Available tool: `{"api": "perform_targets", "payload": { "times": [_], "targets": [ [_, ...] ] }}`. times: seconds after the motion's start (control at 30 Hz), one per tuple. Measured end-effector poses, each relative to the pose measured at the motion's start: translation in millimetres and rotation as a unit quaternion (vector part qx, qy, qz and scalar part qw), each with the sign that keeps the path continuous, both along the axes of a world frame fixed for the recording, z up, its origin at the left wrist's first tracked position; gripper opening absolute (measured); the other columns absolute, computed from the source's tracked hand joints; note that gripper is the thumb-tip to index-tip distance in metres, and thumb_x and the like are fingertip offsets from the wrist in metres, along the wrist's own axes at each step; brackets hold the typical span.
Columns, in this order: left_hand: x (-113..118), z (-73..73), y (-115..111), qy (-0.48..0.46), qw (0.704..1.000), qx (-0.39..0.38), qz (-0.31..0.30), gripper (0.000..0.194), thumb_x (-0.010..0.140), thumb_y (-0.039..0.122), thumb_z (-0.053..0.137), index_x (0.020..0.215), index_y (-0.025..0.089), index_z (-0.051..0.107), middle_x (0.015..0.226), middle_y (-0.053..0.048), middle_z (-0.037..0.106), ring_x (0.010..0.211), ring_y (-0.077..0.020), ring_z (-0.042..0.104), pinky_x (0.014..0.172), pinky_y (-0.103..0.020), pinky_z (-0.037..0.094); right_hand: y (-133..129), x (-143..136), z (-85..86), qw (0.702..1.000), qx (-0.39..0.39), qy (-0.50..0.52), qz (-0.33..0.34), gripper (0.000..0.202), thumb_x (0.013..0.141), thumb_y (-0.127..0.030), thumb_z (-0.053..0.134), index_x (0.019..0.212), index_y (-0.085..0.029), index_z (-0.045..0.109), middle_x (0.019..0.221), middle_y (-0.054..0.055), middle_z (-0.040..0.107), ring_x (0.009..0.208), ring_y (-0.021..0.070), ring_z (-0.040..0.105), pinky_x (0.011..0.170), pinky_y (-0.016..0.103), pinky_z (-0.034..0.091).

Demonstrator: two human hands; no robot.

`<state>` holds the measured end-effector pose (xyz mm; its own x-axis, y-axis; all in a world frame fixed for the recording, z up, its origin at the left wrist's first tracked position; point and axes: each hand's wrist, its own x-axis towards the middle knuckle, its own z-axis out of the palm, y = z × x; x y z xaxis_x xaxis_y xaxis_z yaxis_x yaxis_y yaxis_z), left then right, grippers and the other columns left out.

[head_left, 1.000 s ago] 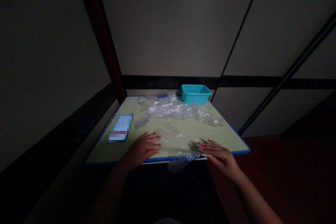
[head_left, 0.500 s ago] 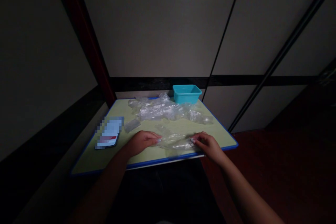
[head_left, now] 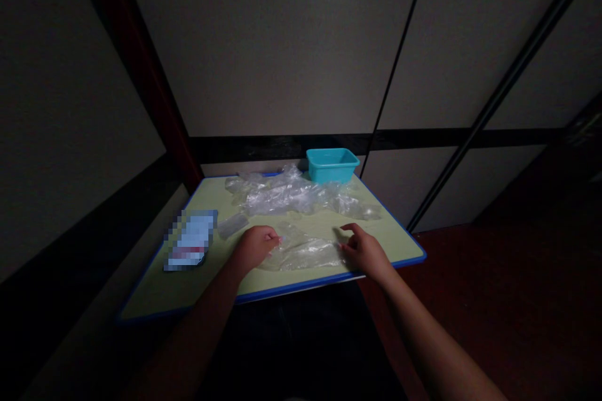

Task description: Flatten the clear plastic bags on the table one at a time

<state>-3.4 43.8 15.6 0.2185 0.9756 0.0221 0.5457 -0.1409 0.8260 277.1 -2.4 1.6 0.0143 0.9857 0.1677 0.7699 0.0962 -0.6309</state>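
Note:
A clear, crinkled plastic bag (head_left: 308, 254) lies along the near edge of the small table. At its left end my left hand (head_left: 256, 247) is closed, fingers curled in a pinch on the film. My right hand (head_left: 367, 252) is beside the bag's right end, thumb and index finger apart, the thumb close to the plastic. Whether the thumb touches the film I cannot tell. Farther back, a heap of similar clear plastic bags (head_left: 286, 193) spreads across the table, and a small folded piece of plastic (head_left: 232, 225) lies at its left.
The pale green table (head_left: 155, 291) has a blue rim. At its back right corner stands a turquoise plastic basket (head_left: 332, 169). A phone with a blurred screen (head_left: 194, 241) is on the left side. Cabinet panels (head_left: 282, 62) rise right behind the table.
My right thumb and index finger have come apart, leaving the bag's right end. The bag lies flatter on the table. My left hand has shifted slightly and stays closed at the left end.

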Motion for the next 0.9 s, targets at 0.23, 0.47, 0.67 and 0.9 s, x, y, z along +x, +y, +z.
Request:
{"api": "perform_targets", "payload": {
  "times": [0.23,0.47,0.67,0.9],
  "targets": [
    [11,3.6,-9,0.062,0.992,0.107,-0.002,0.030,0.074,0.046,0.056,0.085,0.019,0.066,0.073,-0.002,0.065,0.066,-0.0180,0.058,0.062,-0.027,0.041,-3,-3,-1.0,0.999,0.020,-0.039,-0.003,0.028,0.082,-0.024,0.049,0.110,-0.022,0.050,0.065,-0.003,0.059,0.058,0.0157,0.055,0.053,0.023,0.032],
    [24,2.5,18,0.051,0.997,0.045,-0.023,0.037,0.067,0.044,0.067,0.092,0.016,0.064,0.072,-0.001,0.064,0.069,-0.0192,0.061,0.062,-0.027,0.042,-5,-4,4.1,0.998,0.013,-0.056,0.028,0.032,0.081,-0.013,0.042,0.112,-0.021,0.045,0.071,0.000,0.061,0.065,0.0165,0.057,0.060,0.023,0.036],
    [35,3.7,45,0.047,0.999,0.001,-0.008,0.027,0.066,0.035,0.069,0.082,0.015,0.061,0.060,0.002,0.058,0.053,-0.0155,0.057,0.051,-0.024,0.038,-5,-4,3.8,0.999,0.017,-0.043,0.008,0.033,0.082,-0.013,0.042,0.113,-0.022,0.044,0.073,0.000,0.062,0.067,0.0167,0.058,0.063,0.024,0.037],
    [37,0.0,51,0.066,0.998,0.018,-0.007,0.016,0.069,0.029,0.066,0.077,0.017,0.058,0.061,0.004,0.057,0.053,-0.0135,0.055,0.051,-0.023,0.036,-5,-6,-2.3,0.999,0.030,-0.018,-0.020,0.030,0.081,-0.016,0.044,0.110,-0.022,0.045,0.073,0.000,0.061,0.067,0.0168,0.058,0.060,0.023,0.036]
  ]
}}
